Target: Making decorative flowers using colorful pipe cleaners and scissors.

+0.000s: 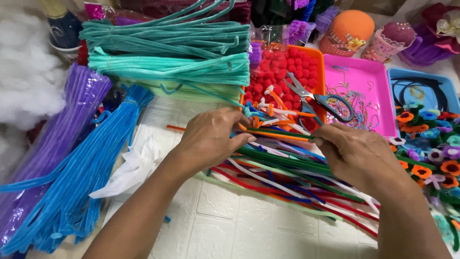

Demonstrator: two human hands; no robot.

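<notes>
left hand [211, 139]: fingers pinched together on an orange pipe cleaner [275, 135], just in front of the orange tray [320, 72].
right hand [357, 153]: fingertips closed on the other end of the same stem; the stem lies level between both hands, at the tray's near edge.
loose pile [287, 177]: red, green, white and blue stems spread under both hands, in front of the tray.
tray contents: red pompoms [278, 72], with scissors [318, 98] lying across the tray's right rim.
left of tray: teal bundles [167, 52], then a blue bundle [91, 168] and a purple bundle [57, 139].
right of tray: pink tray [357, 86], then a blue tray [421, 86]; its contents look like dark cord, hard to tell.
obstruction: short orange and white stem pieces [270, 112] crowd the tray's front rim, right by the pinch.
</notes>
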